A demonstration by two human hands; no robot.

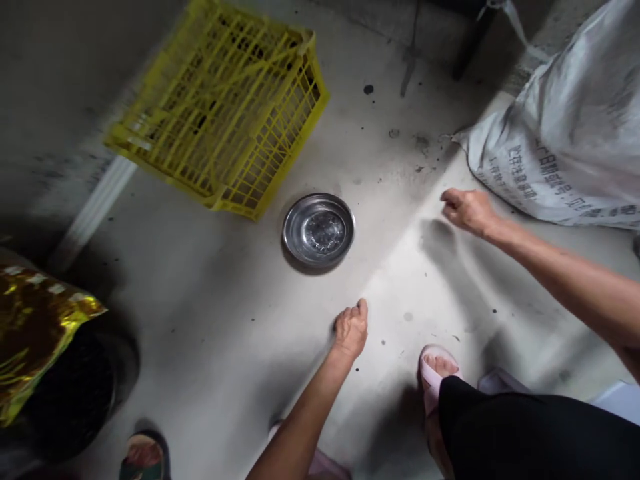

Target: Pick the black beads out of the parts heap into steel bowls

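A yellow crate (263, 120) stands at the upper left of the frame; right of its lower corner, mid-frame on the floor (210, 373), sits the metal bowl (296, 235), round, with no clear long axis; the left hand (351, 331), the nearer, is below and right of it, fingers curled; the right hand (469, 209), farther off beside the white sack (565, 133), is curled too. Neither touches the bowl; whether either grips something small, I cannot tell.
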